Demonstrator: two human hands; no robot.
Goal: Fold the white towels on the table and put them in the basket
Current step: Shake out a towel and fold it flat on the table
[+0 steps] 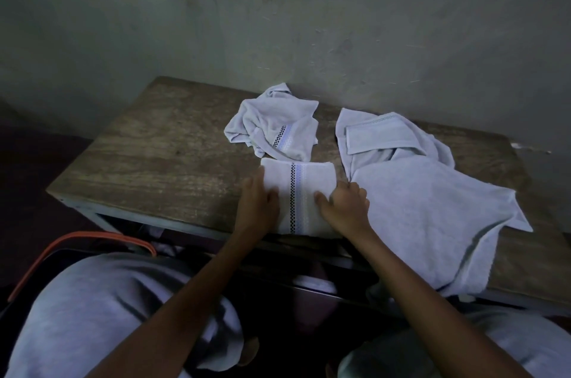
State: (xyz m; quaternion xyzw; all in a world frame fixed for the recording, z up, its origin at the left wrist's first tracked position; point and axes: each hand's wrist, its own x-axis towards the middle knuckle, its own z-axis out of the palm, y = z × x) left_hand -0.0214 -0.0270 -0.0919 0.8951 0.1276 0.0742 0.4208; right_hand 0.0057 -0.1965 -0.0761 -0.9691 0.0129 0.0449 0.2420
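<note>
A folded white towel [301, 192] with a black-and-blue checked stripe lies at the wooden table's [148, 161] front edge. My left hand [258, 207] grips its left side, thumb on top. My right hand [346, 204] grips its right side with curled fingers and the thumb on the cloth. Behind it lies a crumpled white towel [275, 124] with the same stripe. To the right, a larger white towel [426, 192] is spread loosely and hangs over the front edge. The basket's orange rim [77, 241] shows at lower left beside my knee.
A grey-green wall [278, 22] rises right behind the table. My legs in light trousers [102, 309] fill the bottom of the view. The table's left half is bare wood. Dark floor lies to the left.
</note>
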